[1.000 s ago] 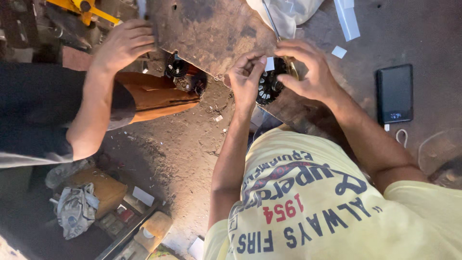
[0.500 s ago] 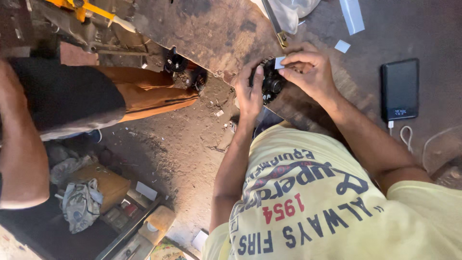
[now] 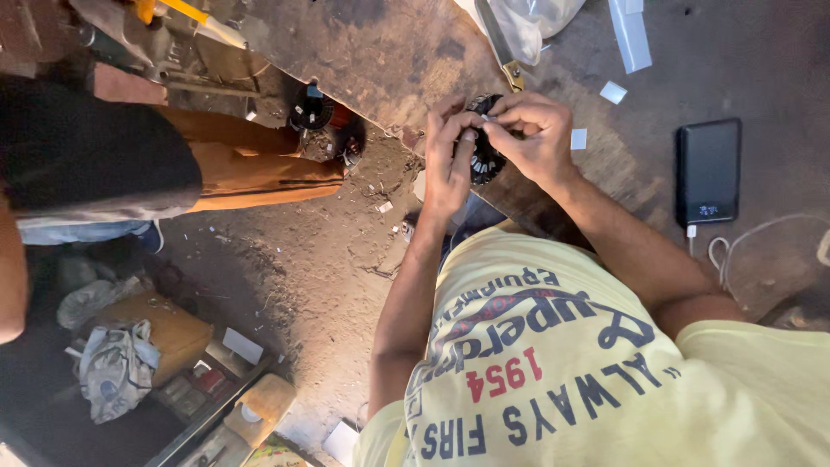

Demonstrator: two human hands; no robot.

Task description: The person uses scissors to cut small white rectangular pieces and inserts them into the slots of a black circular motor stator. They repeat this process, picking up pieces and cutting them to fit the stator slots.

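A round black part held in both hands above the edge of a worn surface.

At far left, another person's dark-sleeved arm (image 3: 86, 160) is seen, with a second black round part (image 3: 313, 109) lying beyond it near the surface (image 3: 380, 52) edge. The left hand (image 3: 448, 164) is closed on the round black part (image 3: 484, 156), fingers curled against its rim. The right hand (image 3: 529, 134) is pinched on the same part from above, fingertips meeting at its top. A knife-like blade (image 3: 500, 43) is laid just beyond the hands. A black power bank (image 3: 709, 171) with a white cable (image 3: 743, 242) is placed well apart at right.
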